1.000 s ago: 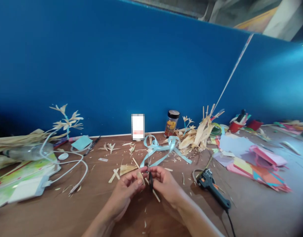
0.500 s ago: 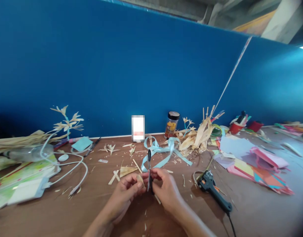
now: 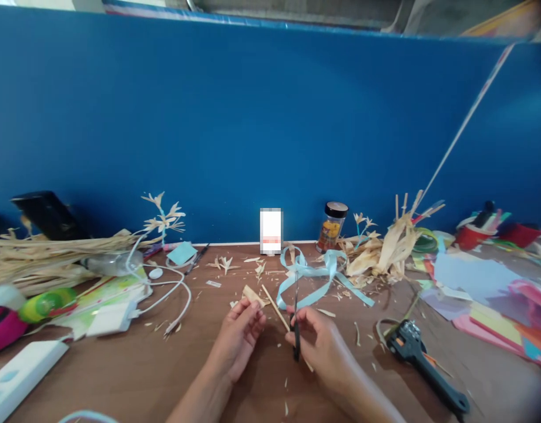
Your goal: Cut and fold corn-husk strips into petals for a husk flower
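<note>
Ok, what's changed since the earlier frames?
Left hand moved left, away from the scissors, now by a husk piece; grip unclear. View swung left, bringing in the power strip. Unchanged: scissors in right hand; ribbon, jar and glue gun in place.

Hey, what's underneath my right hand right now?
Beneath the right hand, which holds scissors, a thin pale strip lies on the brown table, an end showing on either side. Its middle is partly covered, and anything else hidden under the hand can't be seen.
</note>
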`<move>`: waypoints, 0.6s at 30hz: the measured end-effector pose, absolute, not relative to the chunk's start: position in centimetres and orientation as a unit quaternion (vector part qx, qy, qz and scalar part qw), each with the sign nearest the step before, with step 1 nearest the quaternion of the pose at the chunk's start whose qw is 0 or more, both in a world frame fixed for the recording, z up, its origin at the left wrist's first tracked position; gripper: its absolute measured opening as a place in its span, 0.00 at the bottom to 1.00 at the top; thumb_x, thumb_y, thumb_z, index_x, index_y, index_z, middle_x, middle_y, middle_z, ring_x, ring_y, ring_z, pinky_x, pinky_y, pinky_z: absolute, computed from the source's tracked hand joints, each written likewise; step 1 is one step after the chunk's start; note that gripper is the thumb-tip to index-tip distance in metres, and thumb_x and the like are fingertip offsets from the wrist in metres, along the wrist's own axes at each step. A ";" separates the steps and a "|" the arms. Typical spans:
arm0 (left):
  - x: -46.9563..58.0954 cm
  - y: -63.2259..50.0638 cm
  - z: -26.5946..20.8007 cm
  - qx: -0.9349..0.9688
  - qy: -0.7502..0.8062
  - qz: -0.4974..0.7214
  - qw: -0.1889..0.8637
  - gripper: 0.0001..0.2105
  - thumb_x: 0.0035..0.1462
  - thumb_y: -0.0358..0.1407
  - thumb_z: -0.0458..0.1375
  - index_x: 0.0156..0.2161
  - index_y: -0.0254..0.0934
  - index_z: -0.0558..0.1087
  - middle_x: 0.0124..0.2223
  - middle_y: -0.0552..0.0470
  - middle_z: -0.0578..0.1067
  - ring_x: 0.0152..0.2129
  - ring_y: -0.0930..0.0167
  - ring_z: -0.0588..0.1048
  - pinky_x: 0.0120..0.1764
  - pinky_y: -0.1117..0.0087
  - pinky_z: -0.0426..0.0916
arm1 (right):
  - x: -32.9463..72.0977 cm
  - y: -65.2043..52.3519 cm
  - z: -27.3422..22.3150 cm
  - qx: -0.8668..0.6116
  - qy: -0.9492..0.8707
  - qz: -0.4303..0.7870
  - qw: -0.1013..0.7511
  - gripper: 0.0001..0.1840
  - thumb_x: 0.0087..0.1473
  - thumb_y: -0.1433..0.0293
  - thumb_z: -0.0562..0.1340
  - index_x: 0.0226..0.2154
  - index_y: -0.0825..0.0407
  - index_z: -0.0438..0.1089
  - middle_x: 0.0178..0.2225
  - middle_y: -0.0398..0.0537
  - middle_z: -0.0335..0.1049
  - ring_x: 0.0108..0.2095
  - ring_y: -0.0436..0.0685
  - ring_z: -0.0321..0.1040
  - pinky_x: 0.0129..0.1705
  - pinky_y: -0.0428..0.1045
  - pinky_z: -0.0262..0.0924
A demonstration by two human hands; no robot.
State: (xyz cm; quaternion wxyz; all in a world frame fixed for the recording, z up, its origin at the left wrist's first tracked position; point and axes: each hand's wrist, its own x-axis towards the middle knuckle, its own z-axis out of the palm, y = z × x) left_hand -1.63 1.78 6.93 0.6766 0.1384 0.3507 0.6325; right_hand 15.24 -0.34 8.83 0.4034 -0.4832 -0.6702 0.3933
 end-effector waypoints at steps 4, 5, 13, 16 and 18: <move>-1.7 1.9 7.0 0.125 0.352 0.622 0.688 0.05 0.48 0.22 0.57 0.30 0.33 0.67 0.27 0.52 0.73 0.21 0.78 0.72 0.27 0.79 0.71 | 15.6 -0.3 8.9 -0.497 -0.756 0.260 0.338 0.04 0.43 0.72 0.60 0.27 0.51 0.65 0.43 0.50 0.66 0.44 0.59 0.61 0.45 0.51 0.53; -1.8 1.9 7.0 0.128 0.351 0.620 0.690 0.05 0.48 0.23 0.57 0.30 0.33 0.67 0.27 0.53 0.73 0.21 0.78 0.72 0.26 0.79 0.71 | 15.6 -0.2 8.9 -0.494 -0.769 0.239 0.327 0.04 0.43 0.74 0.59 0.26 0.50 0.65 0.43 0.49 0.65 0.44 0.58 0.61 0.44 0.50 0.53; -1.8 1.8 7.1 0.127 0.348 0.628 0.684 0.05 0.46 0.25 0.59 0.29 0.34 0.66 0.25 0.55 0.72 0.19 0.79 0.71 0.24 0.80 0.70 | 15.7 -0.1 8.2 -0.505 -0.773 0.245 0.296 0.07 0.48 0.75 0.53 0.27 0.49 0.64 0.26 0.42 0.67 0.27 0.53 0.62 0.29 0.45 0.54; -1.9 1.8 7.1 0.136 0.347 0.637 0.675 0.06 0.46 0.26 0.60 0.29 0.33 0.67 0.26 0.54 0.72 0.19 0.80 0.71 0.24 0.81 0.70 | 15.4 0.0 8.2 -0.499 -0.742 0.316 0.318 0.05 0.50 0.71 0.53 0.27 0.49 0.63 0.23 0.41 0.66 0.25 0.52 0.62 0.28 0.44 0.55; -2.0 1.9 7.0 0.140 0.344 0.641 0.671 0.06 0.45 0.27 0.61 0.29 0.33 0.67 0.26 0.55 0.72 0.20 0.80 0.71 0.25 0.81 0.70 | 15.2 0.0 8.3 -0.501 -0.707 0.364 0.342 0.02 0.48 0.69 0.55 0.27 0.50 0.62 0.23 0.41 0.66 0.26 0.52 0.63 0.28 0.44 0.56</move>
